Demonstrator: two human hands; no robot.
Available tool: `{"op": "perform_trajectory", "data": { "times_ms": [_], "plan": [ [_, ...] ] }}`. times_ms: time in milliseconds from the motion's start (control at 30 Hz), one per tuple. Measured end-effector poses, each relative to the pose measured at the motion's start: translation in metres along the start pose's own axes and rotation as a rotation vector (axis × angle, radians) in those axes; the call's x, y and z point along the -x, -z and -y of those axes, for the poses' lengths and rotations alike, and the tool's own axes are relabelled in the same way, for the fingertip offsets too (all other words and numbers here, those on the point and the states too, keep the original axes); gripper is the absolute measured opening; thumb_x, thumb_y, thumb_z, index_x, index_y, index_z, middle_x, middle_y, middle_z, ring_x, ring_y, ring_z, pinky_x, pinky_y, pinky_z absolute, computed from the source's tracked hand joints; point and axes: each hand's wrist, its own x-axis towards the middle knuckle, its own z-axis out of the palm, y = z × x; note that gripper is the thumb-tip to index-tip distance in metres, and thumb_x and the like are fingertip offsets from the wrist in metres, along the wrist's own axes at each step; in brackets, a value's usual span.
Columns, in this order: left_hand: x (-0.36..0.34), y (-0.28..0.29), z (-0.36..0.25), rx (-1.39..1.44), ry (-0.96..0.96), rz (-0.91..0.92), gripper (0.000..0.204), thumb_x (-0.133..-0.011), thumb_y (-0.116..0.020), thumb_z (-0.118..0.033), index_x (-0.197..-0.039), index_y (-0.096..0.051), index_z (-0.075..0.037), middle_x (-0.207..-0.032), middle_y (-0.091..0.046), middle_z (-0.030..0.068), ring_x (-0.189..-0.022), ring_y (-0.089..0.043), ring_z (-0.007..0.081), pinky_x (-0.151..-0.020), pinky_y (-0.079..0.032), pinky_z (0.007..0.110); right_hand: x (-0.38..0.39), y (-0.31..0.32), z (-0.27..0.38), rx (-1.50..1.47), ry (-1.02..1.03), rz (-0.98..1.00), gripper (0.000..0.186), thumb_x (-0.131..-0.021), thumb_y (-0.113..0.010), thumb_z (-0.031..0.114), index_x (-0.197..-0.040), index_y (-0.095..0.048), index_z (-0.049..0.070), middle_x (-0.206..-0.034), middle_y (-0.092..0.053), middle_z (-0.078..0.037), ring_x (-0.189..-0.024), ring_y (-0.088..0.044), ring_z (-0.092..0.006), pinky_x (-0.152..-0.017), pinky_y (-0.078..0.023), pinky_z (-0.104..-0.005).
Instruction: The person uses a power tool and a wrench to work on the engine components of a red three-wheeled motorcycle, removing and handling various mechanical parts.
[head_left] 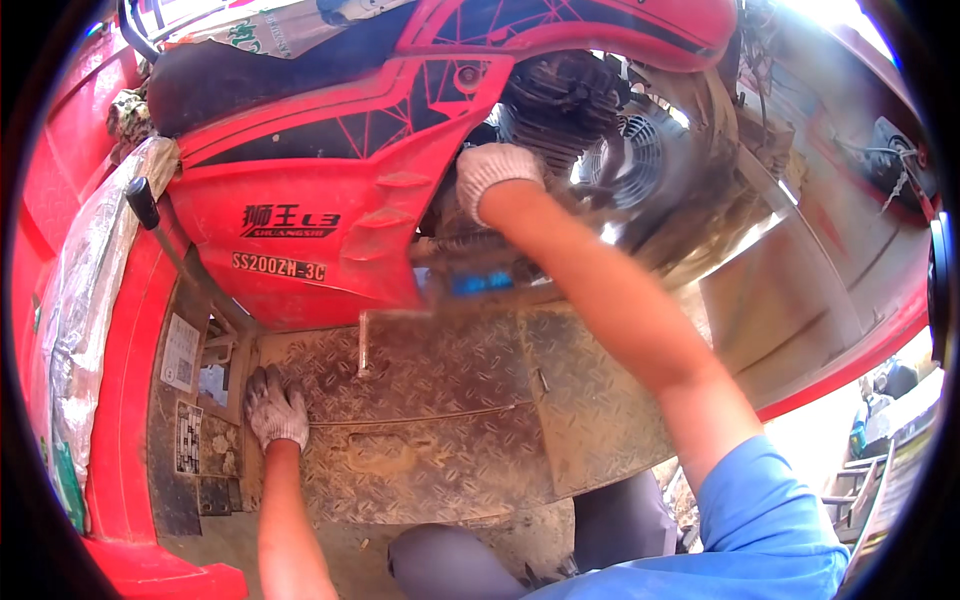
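Note:
My left hand (277,408), in a dirty white knit glove, rests with fingers stretched out on the left end of the rusty diamond-plate floorboard (430,365). Higher up, my right hand (497,176), also gloved, reaches into the gap between the red side panel (340,225) and the finned engine (560,120) of a motor tricycle. Its fingers point away and are hidden by the glove cuff and the panel's edge, so anything in them cannot be seen. Right of that hand sits a round fan grille (635,155).
A black seat (260,85) tops the red body. On the left, a lever with a black knob (143,203) sticks up beside a plastic-wrapped pad (95,290). A short metal pedal (364,345) rises from the floorboard. The dusty front shield (780,270) curves along the right.

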Motion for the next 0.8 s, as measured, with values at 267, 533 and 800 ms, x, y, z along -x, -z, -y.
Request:
{"op": "perform_trajectory", "data": {
  "times_ms": [267, 533, 800],
  "plan": [
    [-0.001, 0.009, -0.011, -0.004, 0.033, -0.015, 0.053, -0.097, -0.053, -0.034, -0.140, -0.052, -0.003, -0.144, -0.049, 0.0197, -0.136, -0.044, 0.0379, -0.114, -0.035, 0.049, 0.001, 0.002, 0.003, -0.065, -0.007, 0.021, 0.030, -0.093, -0.057, 0.019, -0.110, -0.077, 0.006, -0.116, -0.074, -0.020, -0.110, -0.072, -0.0366, -0.091, -0.059, -0.0471],
    [-0.002, 0.009, -0.006, -0.026, 0.024, 0.009, 0.053, -0.098, -0.052, -0.035, -0.140, -0.052, -0.003, -0.143, -0.050, 0.0186, -0.136, -0.044, 0.0368, -0.114, -0.035, 0.049, -0.003, -0.002, -0.024, 0.088, 0.046, 0.040, 0.029, -0.093, -0.061, 0.025, -0.110, -0.076, 0.007, -0.116, -0.074, -0.018, -0.110, -0.071, -0.0360, -0.089, -0.059, -0.0484],
    [-0.002, 0.003, -0.003, -0.035, -0.042, -0.110, 0.047, -0.098, -0.052, -0.035, -0.131, -0.056, -0.002, -0.135, -0.054, 0.0188, -0.131, -0.047, 0.0374, -0.111, -0.037, 0.050, -0.010, -0.003, -0.068, 0.211, 0.006, -0.178, 0.026, -0.089, -0.064, 0.020, -0.108, -0.077, 0.008, -0.118, -0.074, -0.018, -0.108, -0.073, -0.0318, -0.085, -0.061, -0.0460]
  ]
}}
